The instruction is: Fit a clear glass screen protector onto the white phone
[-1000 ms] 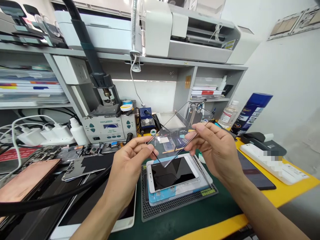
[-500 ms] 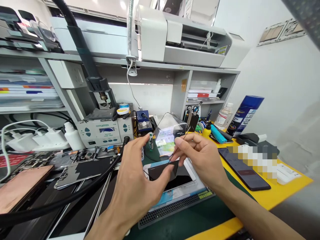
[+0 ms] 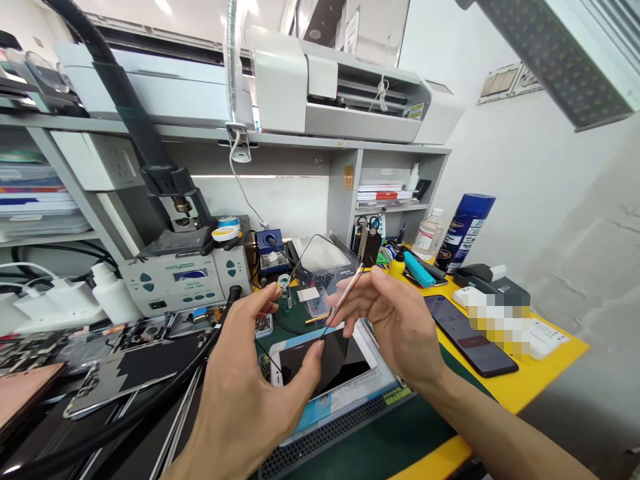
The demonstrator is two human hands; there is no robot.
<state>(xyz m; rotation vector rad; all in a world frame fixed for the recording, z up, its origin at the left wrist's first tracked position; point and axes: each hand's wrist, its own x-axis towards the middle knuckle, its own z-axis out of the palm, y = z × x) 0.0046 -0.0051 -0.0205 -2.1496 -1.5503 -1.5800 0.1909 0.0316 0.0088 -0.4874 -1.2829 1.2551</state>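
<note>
Sheet: we held the clear sheet (image 3: 320, 280) slanted above the white phone (image 3: 356, 367), apart from it, its thin dark edge in view.
Left hand: our left hand (image 3: 250, 373), at the white phone's left, spanned the sheet with thumb and fingers spread wide to its edges, likely to spare its faces from fingerprints.
Right hand: our right hand (image 3: 400, 323), at the white phone's right, had loosely bent fingers by the sheet's near edge; whether they gripped it we could not tell.
Phone: we had it lying screen up on a blue and white pad (image 3: 323, 403), which probably raised and cushioned it.
Mat: beneath the white phone and pad we had a holed mat (image 3: 300, 453), perhaps against sliding.
Black phone: ours, the black phone (image 3: 465, 333), lay right of the white phone, seemingly clear of our working space.
Can: behind and right of the white phone, we had the blue can (image 3: 463, 233) on end, likely to save room.
</note>
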